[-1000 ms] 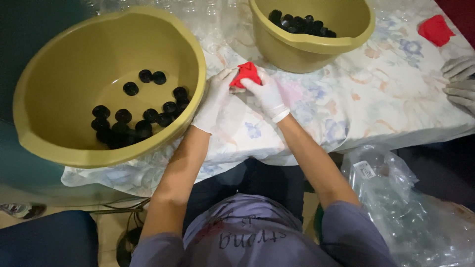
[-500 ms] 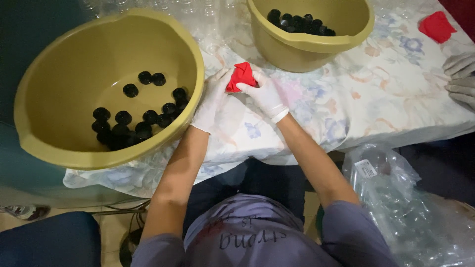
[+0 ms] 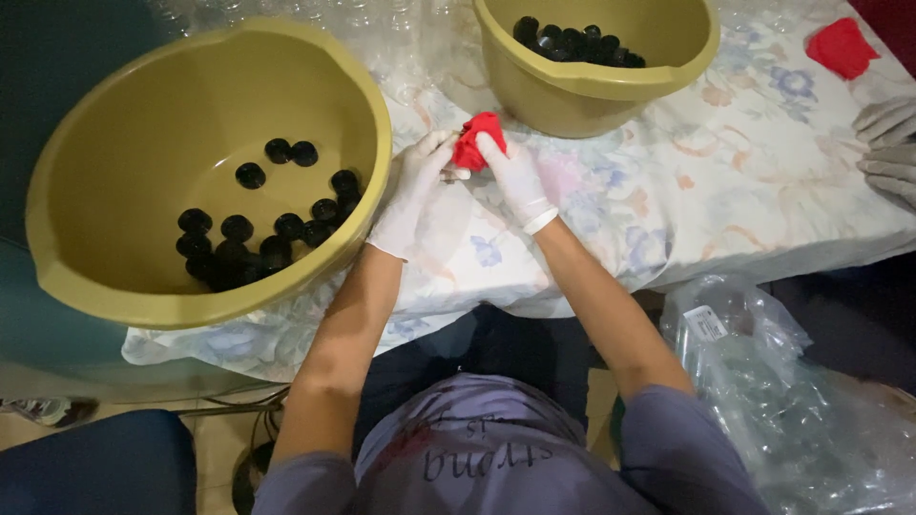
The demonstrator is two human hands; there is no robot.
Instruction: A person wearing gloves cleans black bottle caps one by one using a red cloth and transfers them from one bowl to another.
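Floral cloth [image 3: 725,181] covered the table, and two olive plastic basins stood on it: a large basin [image 3: 205,76] to the person's left with loose black caps [image 3: 250,234] scattered over its bottom, and a smaller basin [image 3: 592,91] ahead with more black caps [image 3: 572,40] heaped inside. Between the basins, just above the cloth, both white-gloved hands met on a small red piece [image 3: 476,139]. The left hand [image 3: 410,191] had its fingers curled against the piece's near side, and the right hand [image 3: 512,176] pinched it from the other side with thumb and forefinger closed on it. Whether anything sat inside the red piece could not be told, since the fingers hid its underside.

To handle it well, it seemed wise to keep the work low over the cloth, with one hand steadying and the other doing the fine fingerwork, since gloves dull the touch and a small part could slip. A second red piece [image 3: 840,46] lay at the far right corner, and another person's gloved hand [image 3: 889,143] rested at the right edge. A clear plastic bag [image 3: 763,381] hung below the table.
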